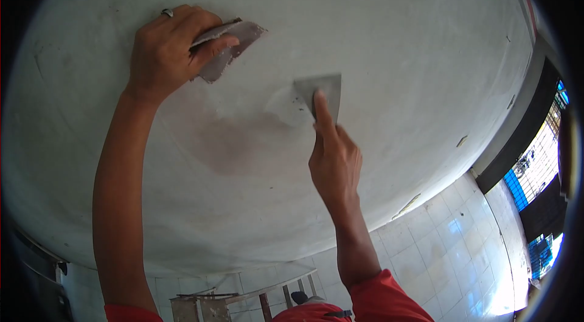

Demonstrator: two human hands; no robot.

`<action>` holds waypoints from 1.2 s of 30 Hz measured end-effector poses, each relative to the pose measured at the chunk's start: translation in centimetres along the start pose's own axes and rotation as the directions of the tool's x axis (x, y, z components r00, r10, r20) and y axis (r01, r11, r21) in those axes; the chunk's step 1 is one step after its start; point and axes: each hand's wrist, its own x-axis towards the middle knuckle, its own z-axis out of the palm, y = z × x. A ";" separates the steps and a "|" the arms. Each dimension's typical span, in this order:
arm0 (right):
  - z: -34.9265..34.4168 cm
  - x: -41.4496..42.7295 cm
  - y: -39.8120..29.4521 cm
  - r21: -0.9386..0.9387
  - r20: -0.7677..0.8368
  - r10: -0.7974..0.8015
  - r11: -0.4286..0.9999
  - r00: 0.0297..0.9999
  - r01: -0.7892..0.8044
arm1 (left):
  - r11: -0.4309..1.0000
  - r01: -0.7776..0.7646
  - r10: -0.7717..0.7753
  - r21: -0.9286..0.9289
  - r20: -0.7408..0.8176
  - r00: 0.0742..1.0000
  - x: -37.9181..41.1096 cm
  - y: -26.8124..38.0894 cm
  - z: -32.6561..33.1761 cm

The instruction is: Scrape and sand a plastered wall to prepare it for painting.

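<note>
A folded, worn sheet of sandpaper [242, 37] is held in my left hand [171, 48], pinched between thumb and fingers against the pale plastered wall [401, 48]. My right hand [335, 158] grips a putty knife, its index finger stretched along the metal blade [328, 89]. The blade's broad edge points up and lies at the wall. Just left of the blade is a lighter smooth patch with a few dark specks [285, 105]. Below it spreads a brownish, damp-looking stain [242, 139]. The knife's handle is hidden in my right hand.
Beneath me a ladder or metal stand [273, 288] rises from the tiled floor [410, 249]. Small rectangular marks or openings [462, 141] lie low on the wall at right. Beyond the wall's right end is a grilled opening [538, 167] with bright light. Something dark stands at the lower left.
</note>
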 end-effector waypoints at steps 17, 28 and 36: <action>1.4 -3.3 0.5 -0.011 0.034 -0.047 0.999 0.998 0.048 | 0.984 0.018 -0.022 0.179 0.021 1.000 0.1 0.4 -0.5; 0.8 -0.3 -0.9 -0.050 0.018 -0.129 0.990 0.991 0.130 | 0.992 -0.056 0.052 0.115 0.033 0.998 0.4 1.2 0.6; 1.3 -3.5 -0.3 -0.074 0.103 -0.191 0.977 0.976 0.199 | 0.999 0.025 -0.025 -0.026 0.019 1.000 -0.8 1.2 1.3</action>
